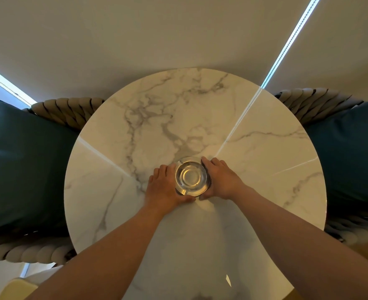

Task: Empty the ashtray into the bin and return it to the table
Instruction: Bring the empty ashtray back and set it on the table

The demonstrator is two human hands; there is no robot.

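Note:
A round clear glass ashtray (191, 176) sits near the middle of a round white marble table (254, 161). Its bowl looks bare, with nothing visible inside. My left hand (164, 189) wraps its left side, thumb curled under the near rim. My right hand (220, 178) grips its right side, fingers along the far rim and thumb at the near edge. Both hands touch the ashtray, which appears to rest on the tabletop. No bin is in view.
A chair with a woven rope frame and a dark teal cushion (25, 165) stands at the table's left. A matching chair with its teal cushion (350, 156) stands at the right. Closed beige blinds (178, 35) hang beyond the table's far edge.

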